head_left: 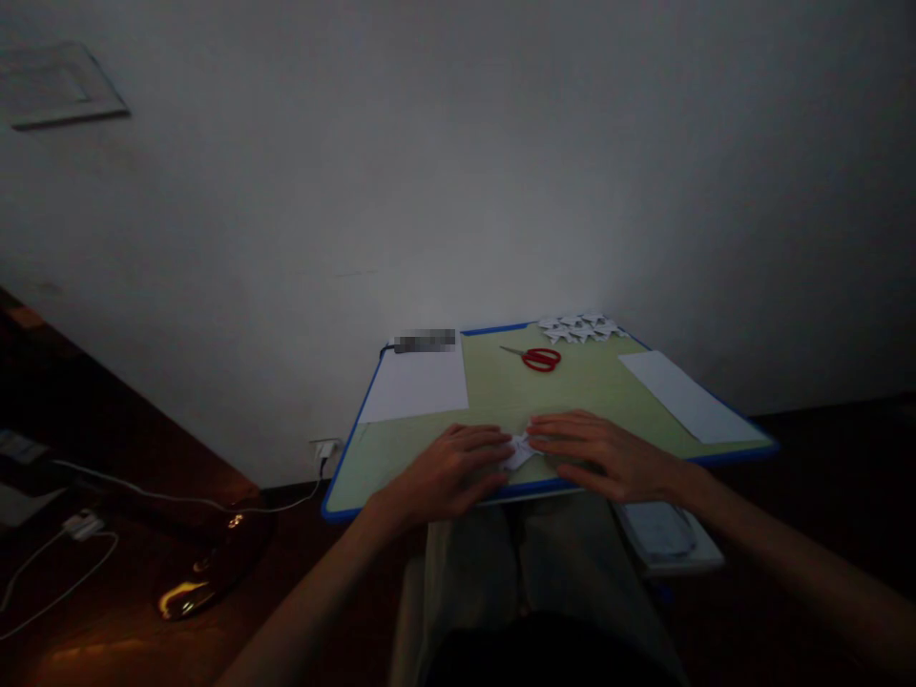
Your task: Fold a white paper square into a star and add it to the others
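Observation:
A small piece of folded white paper (pixel 522 452) lies near the front edge of the table, between my two hands. From the left, my left hand (pixel 462 469) grips its side, the fingertips covering that end and the thumb lower down. My right hand (pixel 608 456) reaches in from the other side with its fingers stretched out, their tips at the paper's right end and the thumb apart. Parts of the paper are hidden under the fingertips. Beyond the hands lies a pair of red-handled scissors (pixel 540 360), blades pointing left.
The pale green table (pixel 493 382) has a blue rim and stands near a grey wall. Several folded paper pieces (pixel 583 329) sit at its back right. White sheets lie at left (pixel 415 386) and right (pixel 691 399). A white cable (pixel 236 508) hangs at the left from a plug (pixel 325 450).

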The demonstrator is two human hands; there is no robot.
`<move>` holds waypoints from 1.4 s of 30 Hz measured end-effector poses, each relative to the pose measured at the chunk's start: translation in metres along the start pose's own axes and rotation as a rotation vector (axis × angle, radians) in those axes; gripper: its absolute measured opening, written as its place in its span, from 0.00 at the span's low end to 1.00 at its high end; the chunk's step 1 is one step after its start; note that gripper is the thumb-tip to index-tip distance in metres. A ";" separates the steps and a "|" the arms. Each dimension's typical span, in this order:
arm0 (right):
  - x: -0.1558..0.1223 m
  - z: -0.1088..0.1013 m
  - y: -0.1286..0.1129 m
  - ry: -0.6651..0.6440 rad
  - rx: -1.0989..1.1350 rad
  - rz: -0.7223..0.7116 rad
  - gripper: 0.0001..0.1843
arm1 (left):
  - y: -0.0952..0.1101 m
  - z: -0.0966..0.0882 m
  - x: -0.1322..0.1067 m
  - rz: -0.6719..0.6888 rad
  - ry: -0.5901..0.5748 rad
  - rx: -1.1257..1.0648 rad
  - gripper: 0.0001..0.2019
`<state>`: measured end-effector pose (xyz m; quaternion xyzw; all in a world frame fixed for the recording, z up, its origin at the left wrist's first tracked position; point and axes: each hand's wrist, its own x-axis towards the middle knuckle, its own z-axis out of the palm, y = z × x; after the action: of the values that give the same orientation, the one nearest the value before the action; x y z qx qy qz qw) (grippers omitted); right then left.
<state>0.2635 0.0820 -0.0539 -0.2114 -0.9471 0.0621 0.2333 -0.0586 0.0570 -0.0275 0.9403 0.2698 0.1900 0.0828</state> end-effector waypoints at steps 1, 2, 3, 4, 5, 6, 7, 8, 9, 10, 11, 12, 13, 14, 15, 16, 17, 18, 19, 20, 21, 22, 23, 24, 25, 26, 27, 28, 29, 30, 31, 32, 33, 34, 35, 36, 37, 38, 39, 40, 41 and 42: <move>0.001 -0.001 0.000 -0.014 0.009 -0.017 0.27 | 0.001 0.002 0.000 0.007 -0.031 0.011 0.19; 0.002 -0.001 -0.001 -0.027 0.015 -0.030 0.27 | 0.001 0.004 0.001 0.012 -0.055 0.019 0.19; 0.003 -0.001 -0.001 -0.037 0.013 -0.038 0.27 | 0.002 0.006 0.001 0.014 -0.069 0.024 0.19; 0.004 0.000 -0.002 -0.044 0.006 -0.045 0.26 | 0.002 0.007 0.000 0.018 -0.076 0.027 0.20; 0.004 0.000 -0.002 -0.048 -0.003 -0.050 0.26 | 0.002 0.008 -0.001 0.024 -0.081 0.031 0.20; 0.004 0.001 -0.003 -0.048 -0.015 -0.058 0.26 | 0.002 0.008 -0.001 0.032 -0.086 0.038 0.21; 0.004 0.001 -0.004 -0.049 -0.026 -0.067 0.26 | 0.002 0.008 -0.002 0.042 -0.090 0.044 0.22; 0.004 0.001 -0.005 -0.051 -0.037 -0.078 0.26 | 0.003 0.007 -0.002 0.053 -0.095 0.049 0.23; 0.003 0.002 -0.005 -0.055 -0.049 -0.087 0.27 | 0.003 0.006 -0.003 0.064 -0.101 0.051 0.24; 0.003 0.002 -0.006 -0.062 -0.061 -0.093 0.27 | 0.003 0.006 -0.003 0.073 -0.106 0.051 0.25; 0.004 0.002 -0.007 -0.070 -0.074 -0.093 0.28 | 0.003 0.005 -0.003 0.081 -0.111 0.050 0.25; 0.004 0.002 -0.007 -0.081 -0.085 -0.090 0.28 | 0.003 0.005 -0.003 0.085 -0.117 0.047 0.25; 0.005 0.002 -0.008 -0.092 -0.090 -0.083 0.27 | 0.002 0.005 -0.002 0.085 -0.122 0.045 0.25; 0.007 0.001 -0.008 -0.101 -0.089 -0.076 0.26 | 0.001 0.005 -0.002 0.081 -0.127 0.041 0.24; 0.009 0.001 -0.009 -0.109 -0.079 -0.068 0.25 | 0.001 0.005 -0.002 0.074 -0.128 0.037 0.24; 0.010 0.000 -0.009 -0.116 -0.063 -0.062 0.23 | 0.000 0.005 -0.002 0.066 -0.126 0.031 0.24; 0.012 0.000 -0.009 -0.122 -0.047 -0.056 0.22 | 0.000 0.006 -0.002 0.060 -0.121 0.025 0.24; 0.014 0.000 -0.008 -0.125 -0.038 -0.048 0.21 | 0.000 0.006 -0.002 0.056 -0.116 0.021 0.24; 0.015 -0.001 -0.008 -0.125 -0.037 -0.038 0.20 | 0.000 0.006 -0.001 0.053 -0.110 0.020 0.24; 0.015 -0.001 -0.009 -0.126 -0.047 -0.027 0.20 | 0.001 0.006 -0.001 0.053 -0.105 0.022 0.24; 0.015 -0.001 -0.009 -0.124 -0.060 -0.016 0.20 | 0.001 0.007 -0.001 0.052 -0.100 0.027 0.24; 0.015 0.000 -0.009 -0.118 -0.072 -0.007 0.20 | 0.002 0.007 -0.001 0.050 -0.095 0.033 0.24; 0.014 0.000 -0.010 -0.113 -0.082 -0.001 0.21 | 0.002 0.008 0.000 0.048 -0.089 0.038 0.25; 0.014 0.000 -0.011 -0.109 -0.089 0.002 0.22 | 0.002 0.008 0.000 0.047 -0.086 0.043 0.25; 0.014 0.001 -0.011 -0.110 -0.095 0.003 0.22 | 0.002 0.009 0.000 0.049 -0.085 0.047 0.25; 0.014 0.002 -0.012 -0.111 -0.105 0.001 0.23 | 0.002 0.010 0.000 0.053 -0.084 0.050 0.25; 0.014 0.003 -0.013 -0.111 -0.123 -0.001 0.23 | 0.002 0.011 -0.001 0.060 -0.084 0.055 0.25; 0.014 0.004 -0.014 -0.109 -0.146 -0.003 0.23 | 0.002 0.012 -0.001 0.067 -0.085 0.062 0.26; 0.015 0.006 -0.015 -0.101 -0.171 -0.005 0.23 | 0.001 0.013 -0.001 0.072 -0.085 0.072 0.26; 0.016 0.007 -0.016 -0.091 -0.192 -0.008 0.23 | 0.001 0.013 -0.002 0.076 -0.084 0.082 0.26; 0.017 0.009 -0.016 -0.080 -0.207 -0.012 0.22 | 0.001 0.014 -0.003 0.078 -0.085 0.091 0.26; 0.017 0.011 -0.017 -0.069 -0.215 -0.017 0.22 | 0.000 0.014 -0.004 0.080 -0.088 0.096 0.26; 0.017 0.012 -0.018 -0.060 -0.215 -0.021 0.22 | -0.001 0.014 -0.006 0.084 -0.094 0.098 0.26; 0.016 0.014 -0.018 -0.053 -0.211 -0.025 0.22 | -0.002 0.014 -0.007 0.090 -0.103 0.097 0.26; 0.014 0.015 -0.019 -0.047 -0.203 -0.025 0.23 | -0.003 0.014 -0.009 0.098 -0.114 0.097 0.27; 0.011 0.017 -0.019 -0.043 -0.194 -0.019 0.23 | -0.004 0.014 -0.011 0.107 -0.131 0.098 0.29; 0.008 0.019 -0.019 -0.042 -0.186 -0.010 0.24 | -0.005 0.014 -0.013 0.115 -0.150 0.101 0.30; 0.005 0.020 -0.020 -0.045 -0.179 -0.001 0.25 | -0.006 0.014 -0.014 0.120 -0.168 0.107 0.31; 0.001 0.022 -0.020 -0.051 -0.175 0.007 0.27 | -0.006 0.014 -0.015 0.125 -0.184 0.112 0.32; -0.002 0.024 -0.021 -0.060 -0.175 0.013 0.28 | -0.006 0.013 -0.016 0.128 -0.196 0.117 0.33; -0.005 0.026 -0.021 -0.068 -0.177 0.018 0.29 | -0.005 0.013 -0.017 0.128 -0.203 0.122 0.34; -0.007 0.027 -0.022 -0.077 -0.178 0.021 0.30 | -0.004 0.013 -0.018 0.127 -0.206 0.128 0.35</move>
<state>0.2484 0.0584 -0.0764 -0.2386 -0.9549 -0.0119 0.1763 -0.0695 0.0503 -0.0457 0.9734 0.2114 0.0796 0.0380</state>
